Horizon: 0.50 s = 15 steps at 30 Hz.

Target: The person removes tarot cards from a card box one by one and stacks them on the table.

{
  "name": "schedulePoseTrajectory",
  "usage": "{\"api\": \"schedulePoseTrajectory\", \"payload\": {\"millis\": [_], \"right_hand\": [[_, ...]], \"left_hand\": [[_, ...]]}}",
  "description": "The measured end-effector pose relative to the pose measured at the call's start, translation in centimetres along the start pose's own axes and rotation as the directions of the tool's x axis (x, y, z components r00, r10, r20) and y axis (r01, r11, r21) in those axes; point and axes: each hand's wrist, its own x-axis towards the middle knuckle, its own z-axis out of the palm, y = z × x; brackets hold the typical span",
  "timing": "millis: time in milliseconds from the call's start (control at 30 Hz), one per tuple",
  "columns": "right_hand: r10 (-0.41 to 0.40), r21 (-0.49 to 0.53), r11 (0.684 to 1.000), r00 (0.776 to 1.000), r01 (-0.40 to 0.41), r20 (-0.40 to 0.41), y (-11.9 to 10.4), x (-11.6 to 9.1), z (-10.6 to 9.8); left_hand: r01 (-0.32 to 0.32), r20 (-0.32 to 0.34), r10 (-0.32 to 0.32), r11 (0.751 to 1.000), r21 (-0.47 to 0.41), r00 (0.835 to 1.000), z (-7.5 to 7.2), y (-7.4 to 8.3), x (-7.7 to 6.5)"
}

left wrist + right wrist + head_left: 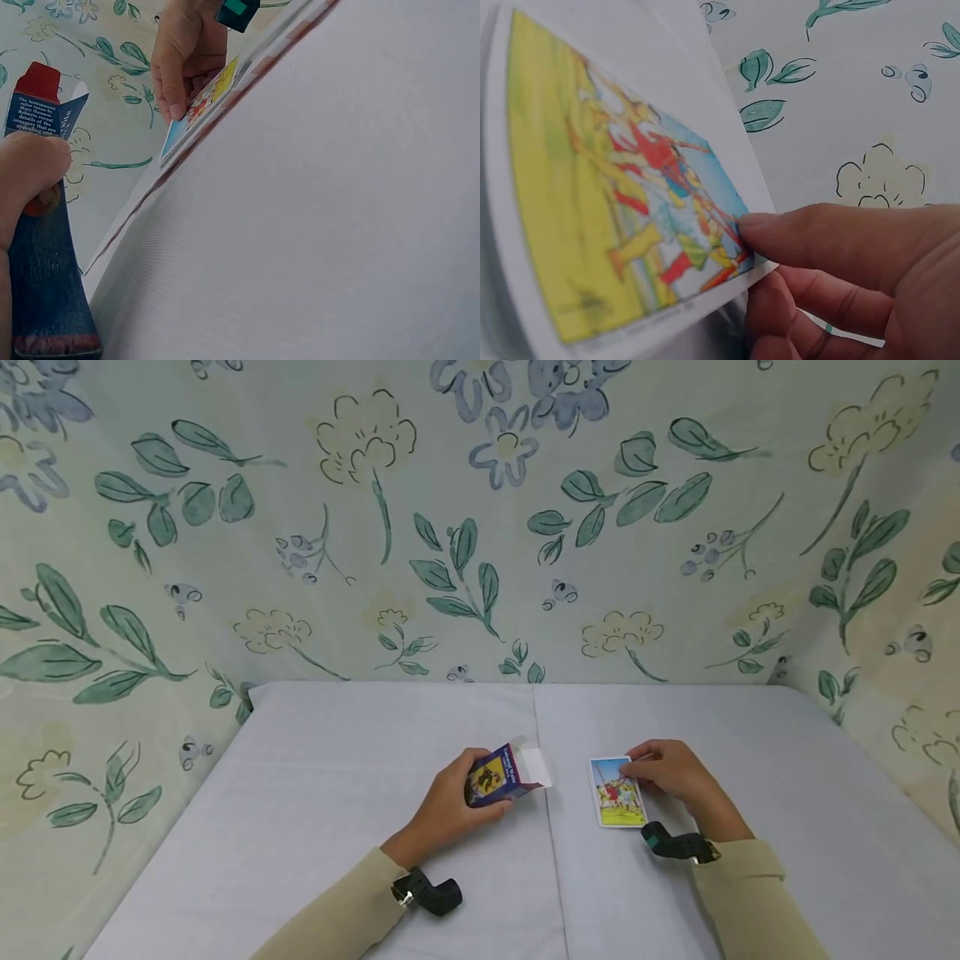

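In the head view my left hand (448, 793) grips a dark blue card box (491, 777) with a yellow picture and "Universal Waite" lettering. The box is tilted, and its white flap (534, 767) stands open at the right end. Part of the box (49, 262) shows in the left wrist view, with the thumb (37, 161) across it. To the right, my right hand (671, 770) pinches the right edge of a tarot card deck (618, 793), thumb on top and fingers against the side. The top card (645, 202) shows figures with staves on yellow ground, face up. How many cards lie beneath is hidden.
A white cloth with a crease (551, 843) covers the table (360, 735). Floral fabric (450, 527) hangs behind and at both sides. A black wrist camera (431, 893) sits on the left wrist, another camera (678, 843) on the right.
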Motion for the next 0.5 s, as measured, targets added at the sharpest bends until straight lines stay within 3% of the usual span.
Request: {"api": "schedulePoseTrajectory", "payload": {"millis": [500], "right_hand": [[-0.008, -0.043, 0.999, 0.999, 0.006, -0.038, 0.03, 0.22, 0.53]], "left_hand": [[-0.002, -0.004, 0.002, 1.0, 0.009, 1.0, 0.07, -0.26, 0.02]]}}
